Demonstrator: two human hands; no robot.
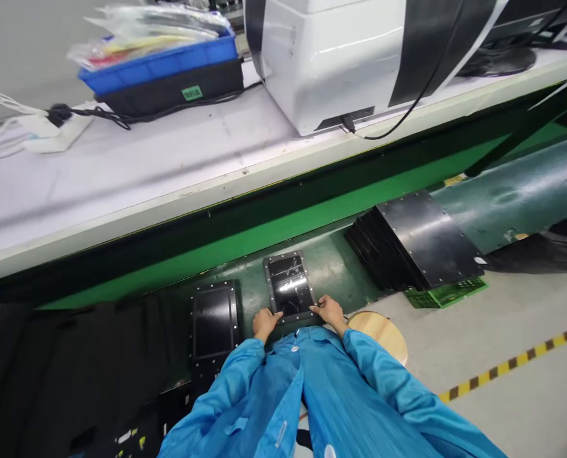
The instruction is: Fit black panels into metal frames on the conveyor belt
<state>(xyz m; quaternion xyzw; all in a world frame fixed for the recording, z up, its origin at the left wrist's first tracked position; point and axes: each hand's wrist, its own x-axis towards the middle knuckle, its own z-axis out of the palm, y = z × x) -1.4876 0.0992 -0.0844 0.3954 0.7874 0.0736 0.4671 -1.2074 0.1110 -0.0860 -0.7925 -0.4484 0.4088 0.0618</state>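
Note:
A black panel with a riveted grey frame and a glossy middle lies on the green bench in front of me. At its near left corner is my left hand, thumb on the frame and fingers curled at the edge. My right hand grips the near right corner in the same way, with its thumb on top. Left of this panel lies a similar dark panel with a dotted rim, apart from both hands.
Right of my hands, a stack of black plates rests on a green crate. A round wooden stool stands beside me. Beyond is a white shelf bearing a white machine and a blue bin. Dark covered material fills the left.

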